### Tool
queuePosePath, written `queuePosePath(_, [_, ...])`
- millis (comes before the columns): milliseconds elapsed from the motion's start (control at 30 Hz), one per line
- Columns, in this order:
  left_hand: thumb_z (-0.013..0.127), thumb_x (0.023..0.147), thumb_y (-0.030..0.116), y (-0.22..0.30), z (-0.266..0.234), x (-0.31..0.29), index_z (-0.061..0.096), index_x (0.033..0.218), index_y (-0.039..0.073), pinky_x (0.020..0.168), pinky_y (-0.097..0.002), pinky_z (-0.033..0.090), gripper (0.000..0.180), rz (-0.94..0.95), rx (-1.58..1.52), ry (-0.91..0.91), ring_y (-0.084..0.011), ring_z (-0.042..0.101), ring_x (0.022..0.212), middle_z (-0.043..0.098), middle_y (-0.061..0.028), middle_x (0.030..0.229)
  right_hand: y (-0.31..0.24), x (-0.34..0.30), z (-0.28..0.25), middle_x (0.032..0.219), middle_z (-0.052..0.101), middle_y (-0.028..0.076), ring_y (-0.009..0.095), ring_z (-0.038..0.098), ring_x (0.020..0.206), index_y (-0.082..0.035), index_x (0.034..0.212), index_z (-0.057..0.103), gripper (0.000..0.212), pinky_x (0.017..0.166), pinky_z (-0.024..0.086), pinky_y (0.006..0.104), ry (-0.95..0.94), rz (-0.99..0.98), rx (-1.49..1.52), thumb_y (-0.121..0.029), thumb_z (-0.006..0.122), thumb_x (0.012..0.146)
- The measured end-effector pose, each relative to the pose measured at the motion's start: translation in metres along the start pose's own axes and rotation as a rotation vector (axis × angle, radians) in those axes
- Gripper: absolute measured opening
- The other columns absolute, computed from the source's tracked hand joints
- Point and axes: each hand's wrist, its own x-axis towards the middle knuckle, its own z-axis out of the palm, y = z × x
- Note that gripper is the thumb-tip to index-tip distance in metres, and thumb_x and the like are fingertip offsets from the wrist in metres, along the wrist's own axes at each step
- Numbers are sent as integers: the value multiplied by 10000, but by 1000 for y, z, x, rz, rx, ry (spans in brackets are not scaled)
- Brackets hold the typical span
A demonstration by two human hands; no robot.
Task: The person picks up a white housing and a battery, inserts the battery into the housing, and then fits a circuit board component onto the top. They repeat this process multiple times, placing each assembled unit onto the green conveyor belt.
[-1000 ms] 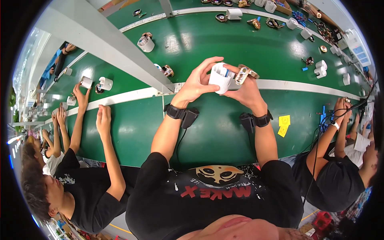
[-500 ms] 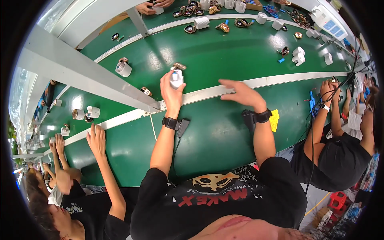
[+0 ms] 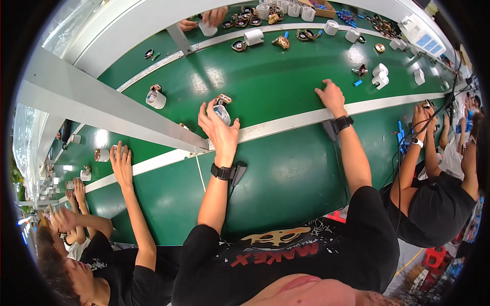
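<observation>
My left hand [image 3: 219,132] is spread, thumb and fingers apart, around the near side of a white plastic cup-shaped housing [image 3: 222,114] on the green belt; I see no firm grip. A copper-coloured round part [image 3: 223,98] with dark edges sits at the housing's far side. My right hand [image 3: 333,97] reaches over the pale metal rail [image 3: 286,125] with nothing in it, its thumb apart from the fingers. Farther right lie a joined-looking pair of white housings [image 3: 380,76], a small dark-and-copper part [image 3: 360,70] and a blue piece [image 3: 357,83].
A thick grey post [image 3: 117,107] slants down to the rail left of my hand. Another white housing [image 3: 156,100] stands beyond it. Several housings and round parts line the far rail. Co-workers sit on both sides; one's hand [image 3: 121,166] is over the belt at left. Black cables [image 3: 398,168] hang at right.
The left hand's fingers have loosened and spread from the housing. My right hand has moved forward and right, across the rail. A co-worker's hand at left has reached farther forward.
</observation>
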Motion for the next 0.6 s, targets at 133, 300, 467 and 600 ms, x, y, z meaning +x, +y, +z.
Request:
queuePosePath(133, [757,623,3,16,-2,-3,400,1275,60,1040,-504,275,746,73,55,106,-404,297,1252,314,-216,1343,-32,14,3,855,668,128,305,648,852,-42,1083,633,425,777,511,389,-102,-139,63,-305,712,758])
queuePosePath(300, [725,654,26,33,10,-21,432,1244,53,1039,-506,264,660,198,-28,27,-401,291,1253,311,-212,1341,-73,90,22,1021,638,153,331,614,948,-55,1174,570,510,852,490,400,-198,-326,195,-298,717,751])
queuePosePath(467, [714,662,14,53,18,-32,448,1223,50,1033,-506,271,622,244,-136,-129,-411,297,1241,312,-214,1336,-80,168,66,1224,517,195,363,542,1069,-86,1289,450,644,936,440,418,184,-488,115,-299,723,745])
queuePosePath(600, [712,676,7,45,10,-35,454,1209,62,1032,-499,285,594,203,-145,-169,-412,279,1253,298,-212,1347,-119,150,64,1214,513,214,369,537,1072,-89,1312,412,705,943,438,422,14,-431,56,-292,738,720])
